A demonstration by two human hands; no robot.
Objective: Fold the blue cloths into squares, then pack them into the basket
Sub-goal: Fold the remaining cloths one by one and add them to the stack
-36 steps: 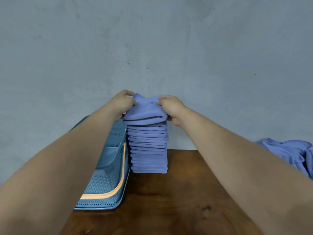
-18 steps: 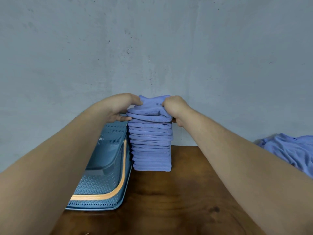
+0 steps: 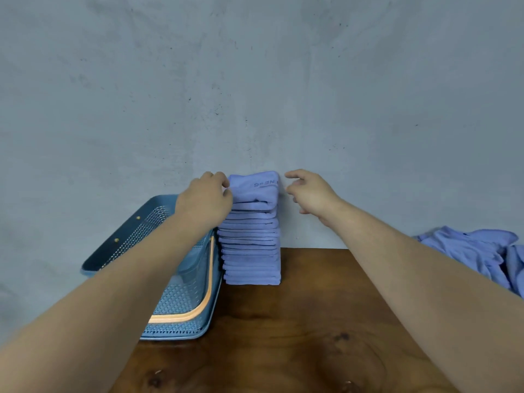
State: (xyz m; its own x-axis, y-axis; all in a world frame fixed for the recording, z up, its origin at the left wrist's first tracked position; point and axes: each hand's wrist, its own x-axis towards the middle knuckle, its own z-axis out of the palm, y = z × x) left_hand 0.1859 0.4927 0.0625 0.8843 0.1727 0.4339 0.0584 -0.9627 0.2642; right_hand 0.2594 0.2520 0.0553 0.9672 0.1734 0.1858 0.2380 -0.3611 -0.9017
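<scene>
Stack (image 3: 251,236) stands upright; left hand (image 3: 205,199) pinches its top, right hand (image 3: 309,191) loose, apart

Blue cloths (image 3: 251,245), teal mesh-patterned basket (image 3: 181,300), orange handle (image 3: 209,282), brown table (image 3: 312,321).

A dark brown wooden surface (image 3: 312,321) fills the near and middle part of the view, its grain running in broad swirls with a lighter patch towards the middle. A dark knot (image 3: 342,336) sits right of centre, and another knot (image 3: 154,380) lies at the near left. The far edge of the surface meets a plain grey-blue wall (image 3: 255,80). The wall takes up the whole upper half and is flecked with small dark specks and faint smudges.
</scene>
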